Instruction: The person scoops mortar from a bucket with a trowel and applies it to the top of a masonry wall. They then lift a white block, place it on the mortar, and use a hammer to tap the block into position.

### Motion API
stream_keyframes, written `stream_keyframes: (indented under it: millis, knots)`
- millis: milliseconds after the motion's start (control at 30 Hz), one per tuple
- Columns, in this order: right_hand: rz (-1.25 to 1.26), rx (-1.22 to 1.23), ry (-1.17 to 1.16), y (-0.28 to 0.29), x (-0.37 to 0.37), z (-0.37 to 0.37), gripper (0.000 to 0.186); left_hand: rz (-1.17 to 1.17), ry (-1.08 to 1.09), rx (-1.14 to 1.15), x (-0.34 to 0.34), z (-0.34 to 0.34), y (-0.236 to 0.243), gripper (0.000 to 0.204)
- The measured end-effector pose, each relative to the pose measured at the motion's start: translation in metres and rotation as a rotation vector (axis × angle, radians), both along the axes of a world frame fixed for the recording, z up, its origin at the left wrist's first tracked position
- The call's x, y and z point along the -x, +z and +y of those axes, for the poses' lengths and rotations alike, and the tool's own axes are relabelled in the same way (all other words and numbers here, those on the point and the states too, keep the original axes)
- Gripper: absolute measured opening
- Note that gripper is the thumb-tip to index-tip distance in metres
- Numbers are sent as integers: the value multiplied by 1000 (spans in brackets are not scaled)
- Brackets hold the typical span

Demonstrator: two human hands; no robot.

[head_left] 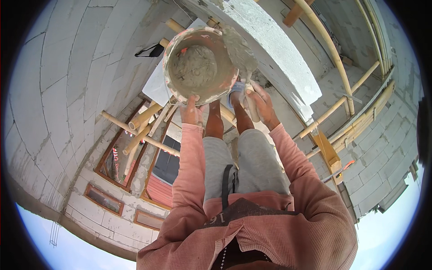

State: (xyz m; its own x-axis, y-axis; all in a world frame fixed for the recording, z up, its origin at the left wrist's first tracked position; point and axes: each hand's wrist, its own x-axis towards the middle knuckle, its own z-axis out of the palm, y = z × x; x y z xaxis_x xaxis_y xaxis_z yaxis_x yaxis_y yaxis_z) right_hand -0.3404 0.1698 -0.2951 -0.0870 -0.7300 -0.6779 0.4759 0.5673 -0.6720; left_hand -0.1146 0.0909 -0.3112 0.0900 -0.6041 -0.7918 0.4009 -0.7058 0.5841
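A mortar-smeared bucket [223,67] stands tilted toward me at the upper middle, wet grey mortar [195,66] lying in its bottom. My left hand [192,111] is closed on its near rim, the thumb over the edge. In my right hand [264,107] is a trowel, its pale handle [252,107] gripped in the fist. The trowel's blade [238,47] is thickly coated with mortar and sits just beyond the bucket's right rim. Whether the blade touches the rim I cannot tell. Under the bucket's left side shows a white board or block [155,85].
A pale block wall top [274,40] curves past on the right. Bamboo poles [143,121] cross below on the left, with more poles [333,110] at right. My feet stand high up, above window frames [105,198]. A block wall [72,67] rises at left.
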Motion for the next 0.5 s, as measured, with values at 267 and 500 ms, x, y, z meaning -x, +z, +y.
stream_keyframes:
  millis: [267,500]
  knots:
    - [1339,82,231,-100,-19,-40,47,27,80,-98,-67,27,-26,65]
    - [1425,73,282,-101,-40,0,48,12,91,-153,-114,52,-34,66]
